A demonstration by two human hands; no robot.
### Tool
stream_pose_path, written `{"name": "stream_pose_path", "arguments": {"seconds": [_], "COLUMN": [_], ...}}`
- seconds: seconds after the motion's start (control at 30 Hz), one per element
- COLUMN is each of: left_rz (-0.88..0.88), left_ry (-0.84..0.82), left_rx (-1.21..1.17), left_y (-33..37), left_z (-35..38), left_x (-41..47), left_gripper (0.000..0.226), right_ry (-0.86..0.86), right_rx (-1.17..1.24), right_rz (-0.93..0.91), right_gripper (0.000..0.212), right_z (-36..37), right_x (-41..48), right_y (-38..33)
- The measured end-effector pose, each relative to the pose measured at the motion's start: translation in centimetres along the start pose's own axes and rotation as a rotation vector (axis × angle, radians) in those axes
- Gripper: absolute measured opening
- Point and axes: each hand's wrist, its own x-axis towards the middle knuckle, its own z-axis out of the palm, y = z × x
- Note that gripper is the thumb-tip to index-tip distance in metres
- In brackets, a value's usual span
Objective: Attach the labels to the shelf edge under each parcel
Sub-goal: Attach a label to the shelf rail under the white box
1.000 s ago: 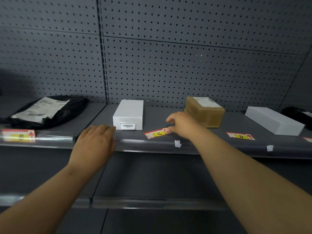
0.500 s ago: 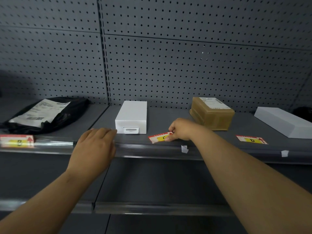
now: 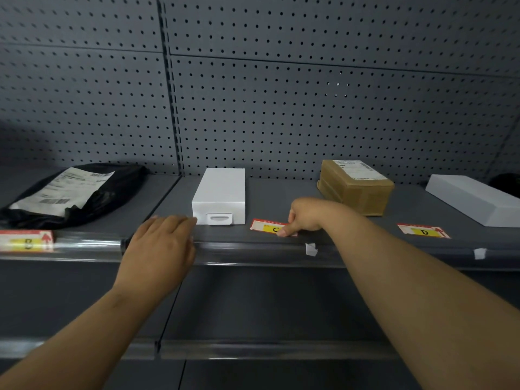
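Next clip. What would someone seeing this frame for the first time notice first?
The right hand pinching the red-and-yellow C label on the shelf top, between the white box and the brown cardboard parcel. The left hand is spread open at the clear shelf-edge strip. Far left, a B label sits in that strip under the black mailer bag, while a D label lies on the shelf top at right.

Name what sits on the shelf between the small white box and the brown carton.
Head view: the C label, lying flat, pinched by the right hand.
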Motion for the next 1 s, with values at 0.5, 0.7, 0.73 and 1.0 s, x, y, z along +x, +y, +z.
{"name": "stream_pose_path", "arguments": {"seconds": [0.5,0.7,0.73,1.0], "left_rz": [0.113,0.232,0.247,0.292], "left_ry": [-0.041,0.001,-0.007,-0.017], "left_rx": [-0.004,0.0,-0.02,-0.122], "left_y": [-1.1,0.0,0.4,4.6], "left_z": [0.7,0.4,0.3,0.8], "left_x": [-1.7,-2.5,-2.4,-0.9], "left_gripper": [0.047,0.05,0.053,0.043], "right_ry": [0.202,0.288,0.307,0.426], "right_rx": [0.247,0.266,0.271,0.302], "right_rz": [-0.065,-0.076,-0.076,-0.067], "right_gripper": [0.018,0.009,0.007,0.006], "right_z": [-0.6,-0.8,-0.8,-1.2], "right_x": [-1.3,-2.0,-2.2,-4.1], "right_y": [0.2,0.4,0.4,0.5]}}
